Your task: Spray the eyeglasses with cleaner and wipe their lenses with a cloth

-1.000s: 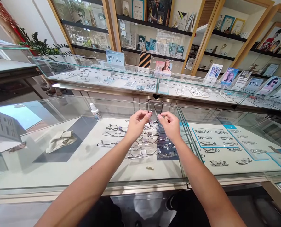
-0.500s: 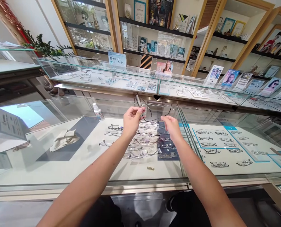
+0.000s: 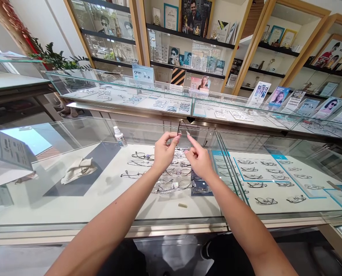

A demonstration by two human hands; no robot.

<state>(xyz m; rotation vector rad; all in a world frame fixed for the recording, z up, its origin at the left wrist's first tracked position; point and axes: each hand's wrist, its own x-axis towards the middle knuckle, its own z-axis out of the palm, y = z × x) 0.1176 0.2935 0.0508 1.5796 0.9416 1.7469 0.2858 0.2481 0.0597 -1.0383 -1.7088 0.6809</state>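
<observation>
My left hand [image 3: 164, 150] pinches a pair of dark-framed eyeglasses [image 3: 179, 127] between thumb and fingertips, above the glass counter. The glasses are turned nearly edge-on, and my fingers hide part of them. My right hand [image 3: 199, 156] is close on the right, its index finger stretched towards the frame and its thumb and other fingers curled by a temple arm. That temple's tip shows just beyond the right hand. Beneath both hands, several eyeglasses [image 3: 185, 184] lie in rows under or on the glass; I cannot tell which.
A white spray bottle [image 3: 119, 137] stands on the counter's left, near a crumpled beige cloth [image 3: 78, 171] on a dark mat. A small gold-coloured bar [image 3: 183, 206] lies near the front edge. More frames [image 3: 266, 201] are at right. Another glass showcase [image 3: 125, 85] stands beyond.
My hands have come closer together, and the eyeglasses have turned, shifting slightly right. My right hand has moved left, its index finger now stretched towards the frame.
</observation>
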